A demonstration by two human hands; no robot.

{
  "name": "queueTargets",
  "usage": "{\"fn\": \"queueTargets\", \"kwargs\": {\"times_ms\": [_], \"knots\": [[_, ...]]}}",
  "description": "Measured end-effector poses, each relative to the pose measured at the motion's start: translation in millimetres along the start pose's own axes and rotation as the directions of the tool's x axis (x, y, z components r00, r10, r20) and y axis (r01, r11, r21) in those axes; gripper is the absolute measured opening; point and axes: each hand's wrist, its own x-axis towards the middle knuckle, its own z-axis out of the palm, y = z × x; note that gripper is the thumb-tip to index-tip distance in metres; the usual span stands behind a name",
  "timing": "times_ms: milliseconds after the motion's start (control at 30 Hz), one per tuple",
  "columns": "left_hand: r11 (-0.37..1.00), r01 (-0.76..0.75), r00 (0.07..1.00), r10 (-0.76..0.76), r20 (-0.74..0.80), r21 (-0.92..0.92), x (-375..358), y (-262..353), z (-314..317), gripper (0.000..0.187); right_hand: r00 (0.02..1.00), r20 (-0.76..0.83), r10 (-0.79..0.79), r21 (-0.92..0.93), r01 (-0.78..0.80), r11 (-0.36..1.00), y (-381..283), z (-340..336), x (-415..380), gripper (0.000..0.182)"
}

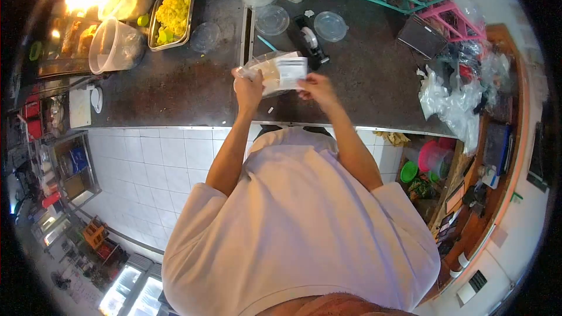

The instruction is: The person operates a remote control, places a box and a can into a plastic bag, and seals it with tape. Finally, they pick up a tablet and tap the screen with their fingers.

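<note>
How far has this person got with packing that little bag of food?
Done, it seems: pale food already sits inside the clear bag, and a white label lies on its front. In hand: the left hand and right hand hold the bag above the dark counter. Left, probably: whether it is sealed cannot be seen; round lids and a tape dispenser lie untouched.

Strong fisheye distortion with dark corners, warm glare upper left, soft dim edges elsewhere.
</note>
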Motion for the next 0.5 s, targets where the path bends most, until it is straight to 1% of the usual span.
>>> {"fn": "queueTargets", "kwargs": {"times_ms": [33,67,100,133,167,200,233,267,300,333,367,400,433,467,500], "knots": [[0.991,-0.076,0.987,0.09,-0.134,0.109,-1,4,2,0.039,0.998,-0.064,0.001,0.119,0.007,0.993,36,3,29,0.022],[0.965,-0.136,0.947,0.193,-0.258,0.222,-1,10,5,0.044,0.991,-0.121,-0.053,-0.024,0.051,0.998,46,4,40,0.022],[0.913,-0.277,0.865,0.372,-0.336,0.298,-5,22,5,0.048,0.98,-0.167,-0.113,-0.172,0.084,0.982,52,5,48,0.023],[0.855,-0.348,0.865,0.45,-0.22,0.384,-14,37,7,0.048,0.964,-0.203,-0.173,-0.314,0.103,0.944,53,5,50,0.023],[0.784,-0.422,0.852,0.514,-0.095,0.455,-23,52,14,0.049,0.957,-0.21,-0.202,-0.349,0.12,0.929,53,3,53,0.023],[0.702,-0.498,0.827,0.562,0.034,0.51,-28,60,21,0.049,0.928,-0.23,-0.292,-0.447,0.166,0.879,49,-1,53,0.023],[0.392,-0.628,0.717,0.628,0.303,0.672,-19,19,46,0.054,0.893,-0.237,-0.382,-0.545,0.203,0.814,42,-5,51,0.024],[0.24,-0.729,0.655,0.517,0.552,0.64,-19,9,61,0.053,0.853,-0.232,-0.468,-0.637,0.23,0.736,32,-8,46,0.024],[0.277,-0.674,0.712,0.489,0.503,0.684,-18,-10,77,0.054,0.811,-0.354,-0.466,-0.62,0.169,0.766,7,-8,32,0.026],[0.311,-0.614,0.765,0.462,0.45,0.725,-17,-25,88,0.055,0.679,-0.397,-0.618,-0.684,0.231,0.692,6,-18,37,0.028],[0.333,-0.607,0.768,0.482,0.423,0.722,-14,-29,92,0.056,0.512,-0.415,-0.752,-0.748,0.279,0.603,3,-35,52,0.029],[0.355,-0.601,0.77,0.5,0.398,0.716,-12,-32,93,0.058,0.324,-0.412,-0.852,-0.807,0.303,0.506,0,-52,69,0.031],[0.377,-0.596,0.773,0.511,0.377,0.709,-15,-33,94,0.059,0.569,-0.469,-0.675,-0.658,0.284,0.697,-1,-68,89,0.03],[0.362,-0.605,0.766,0.509,0.394,0.709,-17,-33,95,0.059,0.773,-0.456,-0.441,-0.488,0.198,0.85,-2,-84,109,0.03],[0.345,-0.615,0.758,0.505,0.413,0.709,-20,-32,95,0.06,0.912,-0.372,-0.174,-0.314,0.053,0.948,-10,-87,111,0.029]]}}
